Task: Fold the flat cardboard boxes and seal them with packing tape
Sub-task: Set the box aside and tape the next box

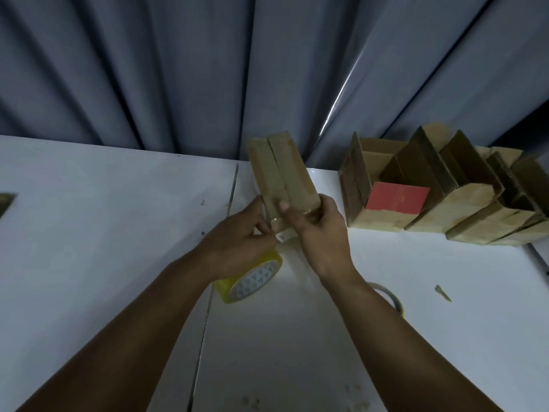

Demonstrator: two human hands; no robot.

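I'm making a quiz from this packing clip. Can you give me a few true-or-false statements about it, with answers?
1. The left hand and the right hand both hold one box. True.
2. That box's flaps stand wide open. False: they are closed and meet in a seam.
3. The other boxes stand on the table, to the right of the hands. True.
4. The yellow tape roll lies among the other boxes. False: it is just below the left hand.
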